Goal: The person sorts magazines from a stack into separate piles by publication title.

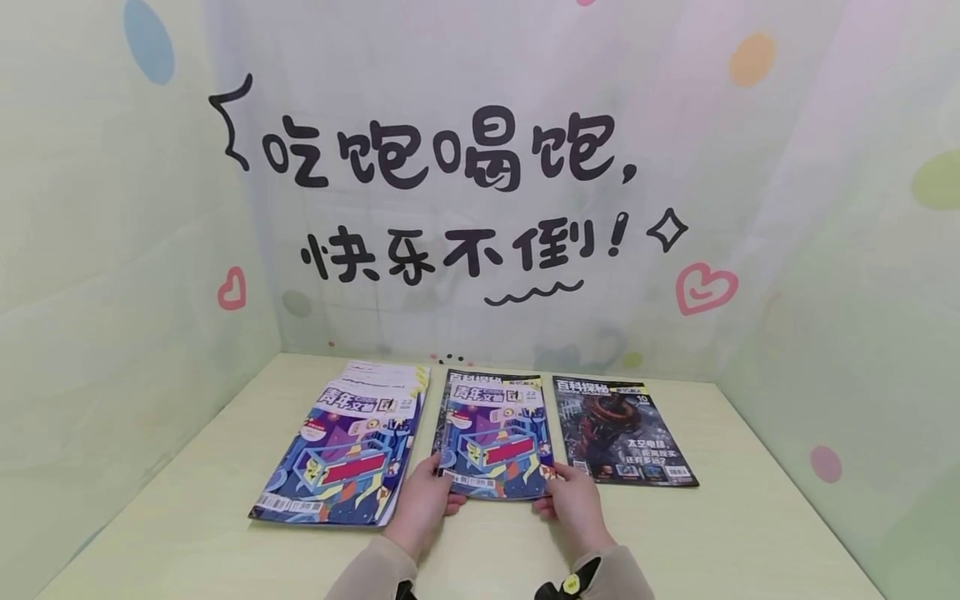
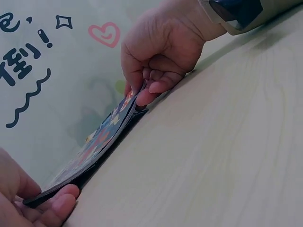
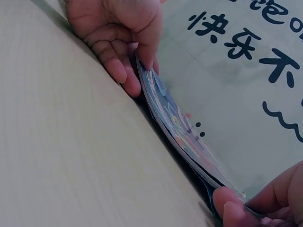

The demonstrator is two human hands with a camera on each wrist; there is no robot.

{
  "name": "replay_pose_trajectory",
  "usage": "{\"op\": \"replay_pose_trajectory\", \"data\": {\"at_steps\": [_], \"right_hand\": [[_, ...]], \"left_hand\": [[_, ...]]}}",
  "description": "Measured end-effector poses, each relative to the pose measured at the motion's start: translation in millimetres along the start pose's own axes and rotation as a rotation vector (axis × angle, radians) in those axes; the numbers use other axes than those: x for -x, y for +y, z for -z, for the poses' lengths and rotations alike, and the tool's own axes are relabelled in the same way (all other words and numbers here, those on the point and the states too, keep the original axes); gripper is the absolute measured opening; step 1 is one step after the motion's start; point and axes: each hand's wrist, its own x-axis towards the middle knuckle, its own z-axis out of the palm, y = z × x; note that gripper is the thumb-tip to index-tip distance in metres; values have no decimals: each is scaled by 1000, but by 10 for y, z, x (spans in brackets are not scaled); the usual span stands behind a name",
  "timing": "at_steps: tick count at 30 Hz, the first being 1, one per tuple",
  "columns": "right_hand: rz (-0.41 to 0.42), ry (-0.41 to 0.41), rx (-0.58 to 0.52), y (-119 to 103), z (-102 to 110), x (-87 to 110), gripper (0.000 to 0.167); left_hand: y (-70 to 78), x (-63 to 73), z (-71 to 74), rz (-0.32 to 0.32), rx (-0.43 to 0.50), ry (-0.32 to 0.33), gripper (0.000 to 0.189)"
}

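Observation:
Both my hands pinch the near corners of a purple-and-blue illustrated magazine (image 1: 498, 446) in the middle of the table. My left hand (image 1: 423, 504) grips its left corner, thumb on top and fingers below. My right hand (image 1: 576, 504) grips the right corner the same way. In the wrist views the magazine's near edge (image 3: 168, 135) is raised slightly, and a dark layer lies beneath it. Another magazine's title (image 1: 476, 378) shows past its far edge. In the left wrist view the right hand (image 2: 163, 52) is at the far end of the edge.
To the left lies a stack of magazines (image 1: 341, 454), topped by the same purple cover. A dark-covered magazine (image 1: 622, 433) lies flat to the right. The pale wooden table (image 1: 750, 517) meets a printed fabric backdrop (image 1: 480, 325) at the back.

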Motion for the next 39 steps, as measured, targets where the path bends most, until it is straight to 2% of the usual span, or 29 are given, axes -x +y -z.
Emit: {"op": "replay_pose_trajectory", "data": {"at_steps": [3,7,11,18,25,31,35,39], "right_hand": [[-4,23,-77,0,-4,13,52],[-17,26,-210,9,4,29,51],[-21,18,-280,6,13,45,50],[-4,14,-361,-49,23,72,50],[-1,11,-363,-169,18,135,49],[-4,-39,-376,-279,-138,246,50],[-5,-104,-390,-310,-295,334,50],[1,-173,-400,-315,-509,431,50]], "left_hand": [[-2,2,14,1,16,-12,54],[-25,-13,48,-5,153,-58,56],[-25,-24,68,-6,253,-90,56],[58,7,53,11,298,-64,55],[200,103,82,2,289,-22,54],[308,197,327,9,251,-3,55],[355,282,584,-1,247,-8,55],[382,354,900,-6,227,-7,55]]}}
